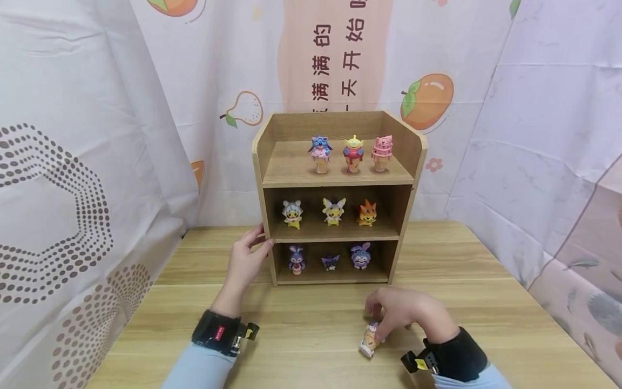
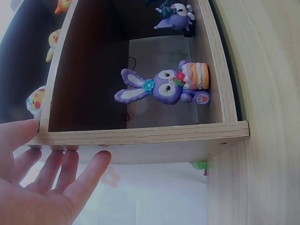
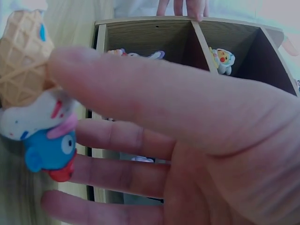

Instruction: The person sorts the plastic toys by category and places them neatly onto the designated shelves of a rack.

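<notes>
My left hand (image 1: 247, 260) rests against the outer left side of a small wooden display shelf (image 1: 335, 237). Its thumb lies at the front edge and the fairly straight fingers touch the side panel (image 2: 140, 138). Low over the table, my right hand (image 1: 405, 309) pinches an ice-cream-cone figurine (image 1: 370, 339) by its cone. Up close in the right wrist view, the figurine (image 3: 51, 147) points cone up, with white icing and a blue and red head. The thumb (image 3: 108, 84) presses the waffle cone, while the other fingers reach behind; their exact contact is partly hidden.
Three cone figurines (image 1: 353, 155) stand on the top shelf. The middle tier holds three costumed figures, including an orange one (image 1: 367, 213). Below are three purple figures, among them a rabbit with a cake (image 2: 168, 86). Printed curtains (image 1: 218, 65) hang behind the wooden table (image 1: 437, 259).
</notes>
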`<act>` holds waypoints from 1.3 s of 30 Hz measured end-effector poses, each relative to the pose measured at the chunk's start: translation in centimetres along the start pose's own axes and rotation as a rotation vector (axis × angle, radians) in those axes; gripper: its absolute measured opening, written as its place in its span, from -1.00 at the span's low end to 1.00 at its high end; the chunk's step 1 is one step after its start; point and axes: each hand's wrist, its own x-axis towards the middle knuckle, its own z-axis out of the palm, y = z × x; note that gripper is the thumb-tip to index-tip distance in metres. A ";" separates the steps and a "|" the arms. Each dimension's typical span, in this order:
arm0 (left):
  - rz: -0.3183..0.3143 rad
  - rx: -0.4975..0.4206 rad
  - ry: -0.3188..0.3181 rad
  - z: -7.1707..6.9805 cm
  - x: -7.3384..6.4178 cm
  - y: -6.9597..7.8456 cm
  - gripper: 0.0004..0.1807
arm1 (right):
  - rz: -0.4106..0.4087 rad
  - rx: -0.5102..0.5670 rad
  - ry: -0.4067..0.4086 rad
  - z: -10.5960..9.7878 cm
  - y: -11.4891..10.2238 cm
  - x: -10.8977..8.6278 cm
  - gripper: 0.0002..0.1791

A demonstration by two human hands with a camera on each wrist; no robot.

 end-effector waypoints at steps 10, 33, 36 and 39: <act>-0.017 -0.006 -0.002 -0.1 0.1 -0.3 -0.41 | 0.059 0.009 -0.058 0.2 0.0 0.1 -0.63; 0.006 0.017 0.001 -0.1 0.1 -0.4 -0.43 | -0.180 -0.016 -0.038 0.1 0.8 1.1 -0.61; 0.006 0.018 -0.002 0.0 0.3 -0.8 -0.42 | -0.198 -0.018 -0.026 0.0 0.9 1.2 -0.62; 0.004 0.010 0.002 0.0 0.8 -2.2 -0.41 | -0.236 -0.022 -0.014 -0.1 0.9 1.4 -0.62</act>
